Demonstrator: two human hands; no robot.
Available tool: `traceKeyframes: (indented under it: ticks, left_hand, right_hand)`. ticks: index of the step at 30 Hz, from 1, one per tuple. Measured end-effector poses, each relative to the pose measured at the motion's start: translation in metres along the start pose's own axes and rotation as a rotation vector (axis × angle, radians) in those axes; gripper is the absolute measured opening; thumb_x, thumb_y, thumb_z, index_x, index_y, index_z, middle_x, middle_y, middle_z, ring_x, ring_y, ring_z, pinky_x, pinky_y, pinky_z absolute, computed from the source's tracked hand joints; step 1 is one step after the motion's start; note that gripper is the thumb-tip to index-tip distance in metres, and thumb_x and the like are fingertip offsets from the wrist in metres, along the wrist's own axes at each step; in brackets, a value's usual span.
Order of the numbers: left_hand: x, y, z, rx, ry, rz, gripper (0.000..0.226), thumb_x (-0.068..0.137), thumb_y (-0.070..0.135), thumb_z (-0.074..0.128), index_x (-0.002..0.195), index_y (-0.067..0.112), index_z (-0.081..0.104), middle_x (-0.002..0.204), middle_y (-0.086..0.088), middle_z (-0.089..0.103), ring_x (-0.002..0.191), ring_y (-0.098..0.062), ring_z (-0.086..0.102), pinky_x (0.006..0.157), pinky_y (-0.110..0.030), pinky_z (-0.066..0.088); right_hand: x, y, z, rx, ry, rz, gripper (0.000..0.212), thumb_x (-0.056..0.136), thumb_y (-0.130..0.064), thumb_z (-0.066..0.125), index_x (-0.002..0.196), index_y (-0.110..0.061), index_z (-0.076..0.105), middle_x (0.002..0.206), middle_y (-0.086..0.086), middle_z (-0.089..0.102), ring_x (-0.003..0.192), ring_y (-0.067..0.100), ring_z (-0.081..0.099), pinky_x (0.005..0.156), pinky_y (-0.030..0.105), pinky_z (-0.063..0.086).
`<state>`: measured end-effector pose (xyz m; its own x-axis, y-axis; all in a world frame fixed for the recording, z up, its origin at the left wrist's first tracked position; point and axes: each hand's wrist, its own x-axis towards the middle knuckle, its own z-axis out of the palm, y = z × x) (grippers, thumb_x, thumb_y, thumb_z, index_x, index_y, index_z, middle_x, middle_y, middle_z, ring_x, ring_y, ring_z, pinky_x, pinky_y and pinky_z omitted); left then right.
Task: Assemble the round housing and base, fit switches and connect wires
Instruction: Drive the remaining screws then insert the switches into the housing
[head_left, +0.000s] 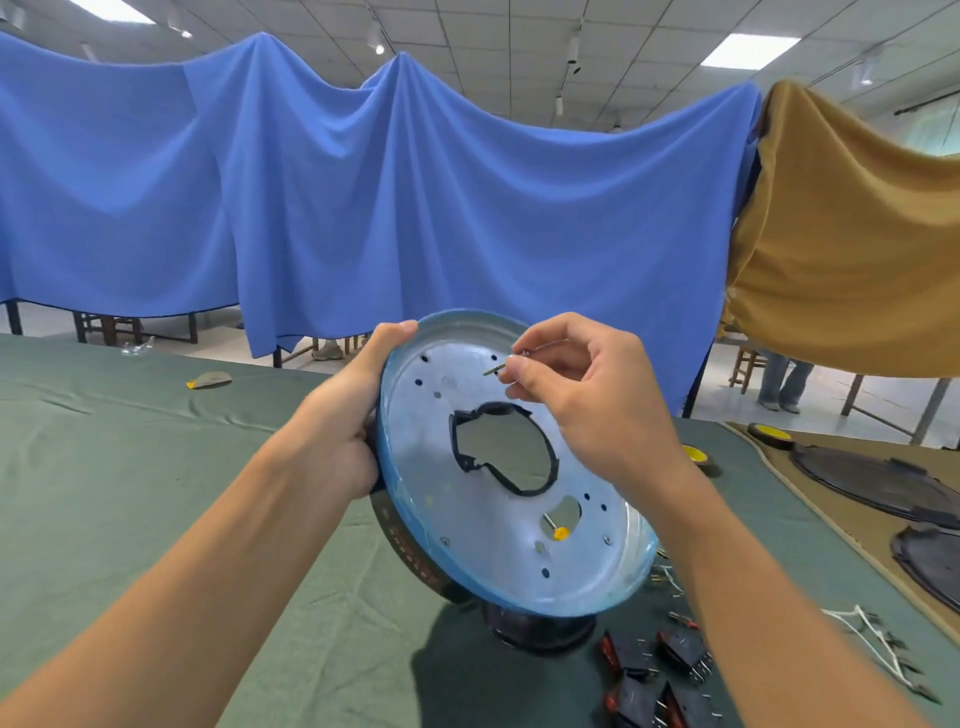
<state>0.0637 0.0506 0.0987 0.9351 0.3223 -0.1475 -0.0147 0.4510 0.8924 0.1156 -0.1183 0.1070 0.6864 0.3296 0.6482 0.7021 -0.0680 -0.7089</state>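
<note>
I hold a round metal housing (467, 525) tilted toward me above the green table; it has a blue-filmed rim, small holes and a large black-edged opening in its middle. My left hand (353, 415) grips its left rim, thumb over the top edge. My right hand (587, 395) pinches a small screw (496, 368) between thumb and forefinger, close to the plate's upper holes. A yellow-tipped part (560, 532) shows through a lower cut-out. A black base piece (540, 631) sits under the housing's lower edge.
Several black rocker switches with red faces (657, 680) lie at the near right, white wires (878, 644) beside them. Black round parts (883, 483) and yellow-cored tape rolls (771, 434) sit on the right. Blue and tan cloths hang behind the table.
</note>
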Motion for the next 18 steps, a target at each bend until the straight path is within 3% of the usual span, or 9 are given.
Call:
traceKeyframes:
  ticks: [4,7,9,12,18]
  left_hand:
    - [0.02,-0.013,-0.016,-0.02,0.039,-0.119,0.063,0.07,0.051,0.078,0.12,0.015,0.071,0.125,-0.005,0.069,0.09,-0.027,0.064,0.077,-0.038,0.054]
    - [0.034,-0.018,-0.032,-0.021,0.001,-0.179,0.066,0.065,0.053,0.079,0.119,0.016,0.071,0.124,-0.004,0.069,0.091,-0.027,0.063,0.089,-0.039,0.052]
    - [0.043,-0.02,-0.047,0.026,-0.058,-0.244,0.053,0.059,0.052,0.081,0.097,0.016,0.071,0.101,-0.004,0.074,0.076,-0.026,0.065,0.082,-0.036,0.052]
    - [0.053,-0.029,-0.07,0.035,-0.139,-0.343,0.041,0.055,0.045,0.08,0.075,0.015,0.062,0.071,-0.004,0.065,0.057,-0.024,0.06,0.066,-0.033,0.048]
    - [0.066,-0.04,-0.1,0.106,-0.232,-0.375,0.041,0.061,0.046,0.079,0.072,0.008,0.067,0.073,-0.009,0.066,0.06,-0.027,0.063,0.064,-0.033,0.056]
  right_hand:
    - [0.001,0.005,0.008,-0.064,-0.037,0.025,0.009,0.088,-0.008,0.066,0.083,-0.016,0.067,0.072,-0.002,0.073,0.07,0.011,0.071,0.078,0.042,0.058]
    - [0.0,0.009,0.016,-0.127,-0.073,0.013,0.011,0.088,-0.009,0.066,0.082,-0.019,0.067,0.071,-0.005,0.073,0.07,0.008,0.07,0.077,0.036,0.058]
    - [-0.001,0.012,0.021,-0.204,-0.107,-0.003,0.012,0.087,-0.011,0.066,0.081,-0.021,0.067,0.071,-0.006,0.072,0.07,0.005,0.068,0.076,0.026,0.055]
    - [-0.003,0.019,0.026,-0.288,-0.151,-0.004,0.013,0.088,-0.012,0.065,0.082,-0.023,0.067,0.074,-0.007,0.072,0.071,0.003,0.066,0.072,0.014,0.051]
    - [-0.004,0.03,0.028,-0.351,-0.176,0.002,0.012,0.089,-0.011,0.064,0.084,-0.021,0.068,0.076,-0.009,0.072,0.071,-0.002,0.065,0.07,0.005,0.045]
